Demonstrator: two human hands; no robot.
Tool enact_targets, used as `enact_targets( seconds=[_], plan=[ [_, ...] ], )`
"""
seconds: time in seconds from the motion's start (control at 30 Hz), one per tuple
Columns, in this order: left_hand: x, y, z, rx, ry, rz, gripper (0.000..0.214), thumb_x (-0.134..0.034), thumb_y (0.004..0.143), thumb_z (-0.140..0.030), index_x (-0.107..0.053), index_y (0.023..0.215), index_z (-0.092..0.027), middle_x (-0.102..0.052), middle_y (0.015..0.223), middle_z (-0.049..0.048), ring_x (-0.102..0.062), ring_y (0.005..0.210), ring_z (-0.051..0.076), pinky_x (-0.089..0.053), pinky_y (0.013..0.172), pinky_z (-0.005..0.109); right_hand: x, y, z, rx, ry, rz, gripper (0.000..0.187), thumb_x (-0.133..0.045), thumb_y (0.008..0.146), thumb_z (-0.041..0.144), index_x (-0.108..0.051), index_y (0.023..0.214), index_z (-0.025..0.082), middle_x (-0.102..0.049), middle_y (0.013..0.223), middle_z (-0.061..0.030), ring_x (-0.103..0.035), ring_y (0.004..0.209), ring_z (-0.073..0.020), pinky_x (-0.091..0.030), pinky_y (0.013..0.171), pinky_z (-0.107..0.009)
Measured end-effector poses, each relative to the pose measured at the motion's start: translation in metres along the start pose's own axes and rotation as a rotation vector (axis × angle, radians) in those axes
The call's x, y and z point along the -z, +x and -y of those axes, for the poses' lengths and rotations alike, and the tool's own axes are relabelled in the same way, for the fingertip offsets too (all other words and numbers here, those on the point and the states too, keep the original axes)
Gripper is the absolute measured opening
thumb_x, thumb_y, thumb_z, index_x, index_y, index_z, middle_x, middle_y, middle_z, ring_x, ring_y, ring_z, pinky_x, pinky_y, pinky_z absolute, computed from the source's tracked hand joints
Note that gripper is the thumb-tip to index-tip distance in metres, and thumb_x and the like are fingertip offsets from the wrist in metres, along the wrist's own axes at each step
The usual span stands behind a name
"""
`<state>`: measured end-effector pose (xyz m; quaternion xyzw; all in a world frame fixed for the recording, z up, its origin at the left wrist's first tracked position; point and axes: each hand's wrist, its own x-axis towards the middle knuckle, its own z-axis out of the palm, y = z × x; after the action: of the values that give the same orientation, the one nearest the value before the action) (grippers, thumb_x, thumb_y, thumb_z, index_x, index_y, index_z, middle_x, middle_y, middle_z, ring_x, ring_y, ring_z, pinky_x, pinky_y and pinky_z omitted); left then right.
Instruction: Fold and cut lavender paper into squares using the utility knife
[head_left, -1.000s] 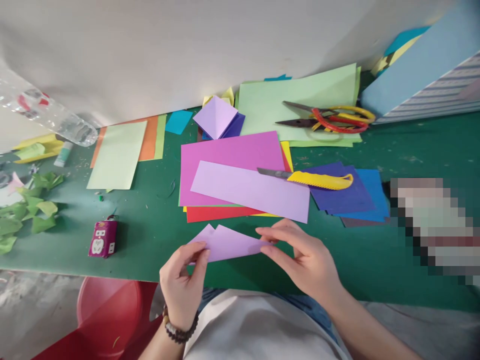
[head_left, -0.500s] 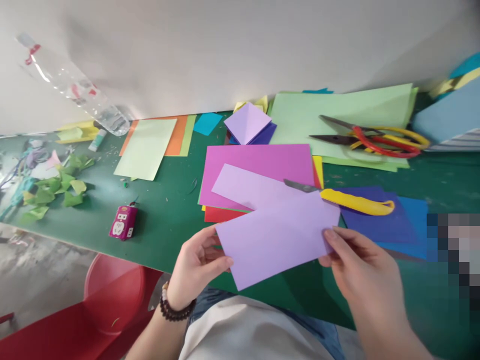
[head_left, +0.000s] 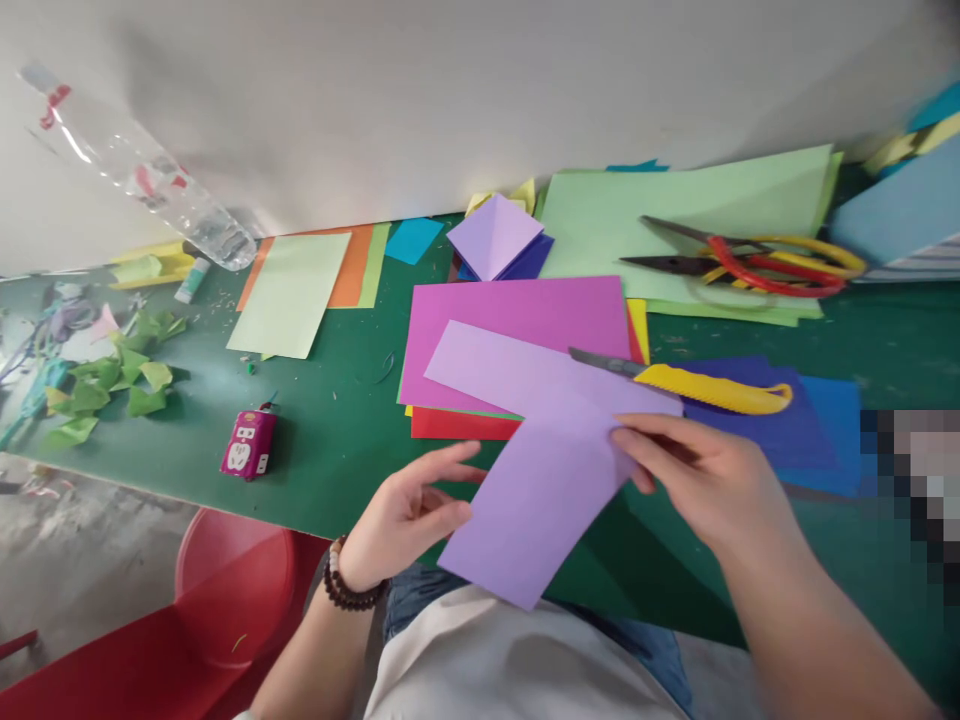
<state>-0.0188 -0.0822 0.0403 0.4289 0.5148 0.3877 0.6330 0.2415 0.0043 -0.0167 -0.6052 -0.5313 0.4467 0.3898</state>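
My right hand pinches a rectangular sheet of light purple paper by its upper right edge, tilted above the near side of the table. At the sheet's left edge is my left hand, thumb and fingers apart and not gripping it. Behind the sheet lies a second light purple paper strip on a magenta sheet. A utility knife with a yellow handle and dark blade rests across that strip and dark blue paper.
Two pairs of scissors lie on pale green sheets at the back right. Toward the left are a small purple box, green paper scraps, a glue stick and a leaning plastic bottle. A red chair stands below left.
The held purple sheet has turned from lying crosswise to slanting down toward me. My left hand has let go of its edge, while my right hand has moved slightly up and left.
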Motion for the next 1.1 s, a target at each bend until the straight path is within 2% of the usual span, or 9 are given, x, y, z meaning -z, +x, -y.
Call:
enact_targets(
  seconds=[0.1, 0.23, 0.33, 0.53, 0.77, 0.87, 0.93, 1.03, 1.1],
  plan=[
    [-0.008, 0.007, 0.014, 0.065, 0.082, 0.042, 0.026, -0.067, 0.082, -0.026, -0.072, 0.107, -0.022, -0.070, 0.096, 0.0060, -0.063, 0.060, 0.011, -0.056, 0.053, 0.022, 0.000, 0.006, 0.019, 0.279, -0.088, 0.131, 0.029, -0.063, 0.083, 0.037, -0.067, 0.109, 0.024, -0.069, 0.082, -0.0026, -0.066, 0.063, -0.0151, -0.057, 0.058, -0.029],
    [-0.028, 0.002, 0.045, -0.032, 0.107, -0.293, 0.034, -0.062, 0.085, -0.025, -0.066, 0.118, -0.021, -0.064, 0.109, 0.0079, -0.066, 0.073, 0.013, -0.061, 0.070, 0.029, -0.002, -0.021, 0.023, 0.668, -0.330, -0.017, 0.038, -0.061, 0.084, 0.017, -0.059, 0.121, 0.027, -0.064, 0.115, -0.0083, -0.065, 0.100, -0.0215, -0.055, 0.088, -0.038],
    [-0.042, -0.010, 0.065, -0.043, 0.017, -0.265, 0.047, -0.059, 0.089, -0.029, -0.051, 0.135, -0.023, -0.055, 0.129, 0.0120, -0.068, 0.088, 0.017, -0.060, 0.080, 0.034, -0.003, -0.050, 0.001, 0.953, -0.466, 0.278, 0.046, -0.054, 0.082, 0.005, -0.058, 0.122, 0.027, -0.063, 0.121, -0.0066, -0.056, 0.118, -0.0232, -0.050, 0.097, -0.042],
    [-0.046, -0.025, 0.067, 0.175, -0.130, -0.076, 0.062, -0.061, 0.088, -0.036, -0.039, 0.144, -0.020, -0.053, 0.136, 0.0153, -0.060, 0.116, 0.029, -0.058, 0.087, 0.037, 0.003, -0.057, -0.042, 0.976, -0.652, 0.319, 0.038, -0.052, 0.087, 0.006, -0.058, 0.122, 0.020, -0.064, 0.124, -0.0066, -0.051, 0.123, -0.0209, -0.042, 0.105, -0.044],
    [-0.035, -0.030, 0.052, 0.258, 0.007, 0.204, 0.050, -0.058, 0.089, -0.042, -0.052, 0.133, -0.017, -0.075, 0.093, 0.0098, -0.073, 0.076, 0.020, -0.060, 0.063, 0.028, 0.018, -0.043, -0.047, 1.005, -0.593, 0.413, 0.034, -0.046, 0.091, 0.007, -0.061, 0.118, 0.022, -0.067, 0.120, -0.0012, -0.054, 0.121, -0.0179, -0.045, 0.101, -0.041],
    [-0.028, -0.024, 0.051, -0.055, 0.460, 0.064, 0.033, -0.063, 0.086, -0.040, -0.066, 0.112, -0.019, -0.073, 0.074, 0.0031, -0.069, 0.058, 0.015, -0.058, 0.057, 0.025, 0.023, -0.036, -0.046, 1.010, -0.590, 0.500, 0.033, -0.044, 0.092, 0.007, -0.064, 0.113, 0.022, -0.067, 0.120, 0.0004, -0.055, 0.119, -0.0168, -0.043, 0.101, -0.041],
    [-0.024, -0.015, 0.053, -0.415, 0.794, -0.051, 0.044, -0.071, 0.078, -0.048, -0.065, 0.110, -0.018, -0.074, 0.087, 0.0073, -0.071, 0.080, 0.021, -0.059, 0.075, 0.035, 0.026, -0.031, -0.044, 1.006, -0.600, 0.561, 0.030, -0.045, 0.093, 0.009, -0.064, 0.113, 0.022, -0.067, 0.121, 0.0007, -0.054, 0.120, -0.0173, -0.042, 0.101, -0.041],
    [-0.021, 0.003, 0.060, -0.709, 1.071, 0.127, 0.076, -0.064, 0.072, -0.068, -0.058, 0.123, -0.011, -0.065, 0.120, 0.0182, -0.057, 0.118, 0.033, -0.049, 0.099, 0.049, 0.030, -0.024, -0.040, 0.993, -0.637, 0.616, 0.027, -0.048, 0.095, 0.021, -0.061, 0.119, 0.022, -0.065, 0.123, -0.0002, -0.051, 0.123, -0.0195, -0.041, 0.102, -0.043],
    [-0.022, 0.012, 0.065, -0.744, 1.132, 0.190, 0.068, -0.062, 0.080, -0.059, -0.055, 0.125, -0.009, -0.063, 0.122, 0.0178, -0.054, 0.123, 0.031, -0.046, 0.103, 0.047, 0.032, -0.022, -0.039, 0.987, -0.652, 0.637, 0.030, -0.050, 0.095, 0.031, -0.060, 0.122, 0.023, -0.064, 0.125, -0.0009, -0.049, 0.125, -0.0212, -0.040, 0.102, -0.044]
  ],
)
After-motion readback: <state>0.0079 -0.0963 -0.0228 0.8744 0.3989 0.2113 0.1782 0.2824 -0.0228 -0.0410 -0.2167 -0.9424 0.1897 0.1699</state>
